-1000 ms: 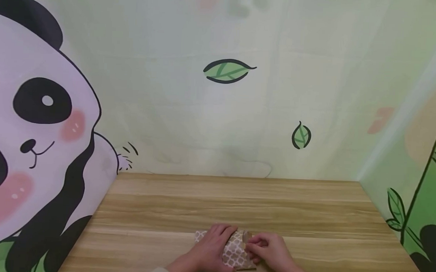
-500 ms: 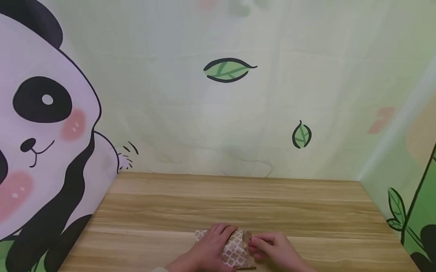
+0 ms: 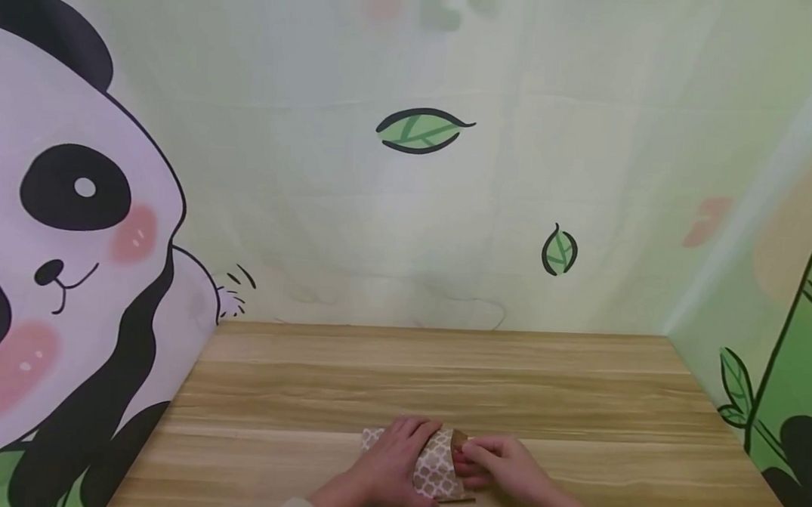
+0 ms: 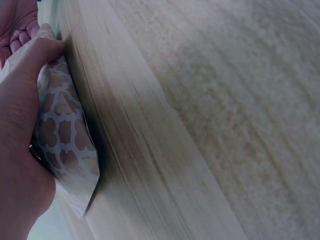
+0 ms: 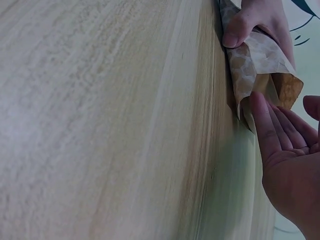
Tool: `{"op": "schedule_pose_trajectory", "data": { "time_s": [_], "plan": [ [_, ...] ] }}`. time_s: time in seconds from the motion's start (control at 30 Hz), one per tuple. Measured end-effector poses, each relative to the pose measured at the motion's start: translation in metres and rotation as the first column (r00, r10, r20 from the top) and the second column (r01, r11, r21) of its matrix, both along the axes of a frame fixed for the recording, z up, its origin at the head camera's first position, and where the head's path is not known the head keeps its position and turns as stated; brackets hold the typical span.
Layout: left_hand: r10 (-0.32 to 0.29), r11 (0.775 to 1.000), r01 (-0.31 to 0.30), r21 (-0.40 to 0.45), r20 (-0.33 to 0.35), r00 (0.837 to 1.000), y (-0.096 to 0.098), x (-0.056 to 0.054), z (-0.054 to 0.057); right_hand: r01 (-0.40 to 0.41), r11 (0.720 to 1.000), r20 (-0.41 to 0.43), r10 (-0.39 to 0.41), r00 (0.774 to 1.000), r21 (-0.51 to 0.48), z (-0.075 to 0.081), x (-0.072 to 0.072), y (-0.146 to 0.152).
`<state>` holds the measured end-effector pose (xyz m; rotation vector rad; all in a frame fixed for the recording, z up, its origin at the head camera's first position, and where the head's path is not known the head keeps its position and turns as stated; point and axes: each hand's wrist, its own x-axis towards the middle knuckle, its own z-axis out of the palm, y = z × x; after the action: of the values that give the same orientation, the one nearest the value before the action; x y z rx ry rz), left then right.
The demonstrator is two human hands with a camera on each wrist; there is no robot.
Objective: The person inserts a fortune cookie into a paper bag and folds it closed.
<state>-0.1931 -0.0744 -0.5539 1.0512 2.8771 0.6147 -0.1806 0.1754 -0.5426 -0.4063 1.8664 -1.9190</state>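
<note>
A brown paper bag [image 3: 435,466] with a white lattice pattern lies on its side on the wooden table, its mouth facing right. My left hand [image 3: 393,461] grips the bag across its middle, the thumb on the near side and the fingers over the far side. At the mouth, my right hand [image 3: 506,463] has its fingers stretched out. The right wrist view shows those straight fingertips [image 5: 258,100] at the bag's open rim, overlapping the opening, with the thumb held apart. Plain brown paper [image 5: 289,90] shows inside the mouth. Much of the bag's left part is hidden under my left hand.
The wood-grain table [image 3: 291,385] runs back to a cloth backdrop [image 3: 313,204] printed with a panda, leaves and bamboo. The backdrop also borders the table's left and right sides.
My right fingers have shifted from pinching at the bag's rim to lying stretched out at the mouth. More of the brown inside now shows. My left hand has stayed in place on the bag.
</note>
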Motion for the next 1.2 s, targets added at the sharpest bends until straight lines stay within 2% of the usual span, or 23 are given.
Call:
{"op": "schedule_pose_trajectory", "data": {
  "time_s": [0.17,0.23,0.27,0.33,0.4,0.47,0.5,0.57,0.63,0.77,0.9,1.03,1.1,1.2],
  "plan": [
    [-0.009,1.0,0.008,-0.006,-0.031,0.999,0.0,0.0,-0.003,-0.006,1.0,0.013,0.006,1.0,0.008,-0.001,-0.001,0.001],
    [-0.011,1.0,0.01,-0.018,-0.035,0.999,0.001,0.0,-0.003,0.006,0.999,0.003,-0.006,1.0,0.045,0.002,-0.001,0.005],
    [-0.013,1.0,0.012,-0.024,-0.035,0.999,0.001,-0.001,-0.003,0.009,0.997,-0.027,-0.007,1.0,0.076,0.003,-0.001,0.008],
    [-0.013,0.999,0.012,-0.037,-0.028,1.0,0.001,-0.002,-0.003,0.032,0.976,-0.159,0.003,0.987,0.215,0.005,-0.002,0.014],
    [-0.009,0.999,0.008,-0.047,-0.017,1.0,0.001,-0.002,-0.002,0.061,0.93,-0.307,0.057,0.95,0.361,0.007,-0.003,0.019],
    [-0.008,0.999,0.007,-0.052,-0.014,1.0,0.001,-0.003,-0.001,0.107,0.861,-0.458,0.156,0.875,0.498,0.008,-0.003,0.023],
    [-0.008,0.999,0.007,-0.053,-0.014,1.0,0.001,-0.002,0.0,0.131,0.827,-0.508,0.203,0.837,0.547,0.008,-0.003,0.024],
    [-0.007,0.998,0.007,-0.057,-0.015,1.0,0.001,-0.002,0.001,0.132,0.799,-0.55,0.275,0.788,0.587,0.008,-0.002,0.026],
    [-0.01,0.998,0.009,-0.054,-0.017,1.0,0.001,-0.002,0.001,0.143,0.777,-0.57,0.309,0.761,0.613,0.009,-0.001,0.026],
    [-0.013,1.0,0.012,-0.027,-0.021,1.0,0.001,-0.002,0.002,0.163,0.77,-0.578,0.302,0.758,0.617,0.009,0.0,0.026],
    [0.005,0.999,-0.005,0.038,-0.005,1.0,0.001,-0.001,0.003,0.178,0.773,-0.587,0.287,0.757,0.608,0.011,0.0,0.025],
    [0.036,0.994,-0.038,0.106,0.014,0.999,0.0,-0.001,0.003,0.189,0.801,-0.579,0.226,0.783,0.568,0.012,0.001,0.024],
    [0.052,0.99,-0.054,0.128,0.023,0.998,-0.001,-0.002,0.002,0.205,0.812,-0.568,0.179,0.803,0.546,0.011,0.002,0.025],
    [0.077,0.986,-0.08,0.144,0.026,0.997,-0.001,-0.002,-0.001,0.211,0.846,-0.534,0.1,0.839,0.49,0.01,0.004,0.026]
  ]
}}
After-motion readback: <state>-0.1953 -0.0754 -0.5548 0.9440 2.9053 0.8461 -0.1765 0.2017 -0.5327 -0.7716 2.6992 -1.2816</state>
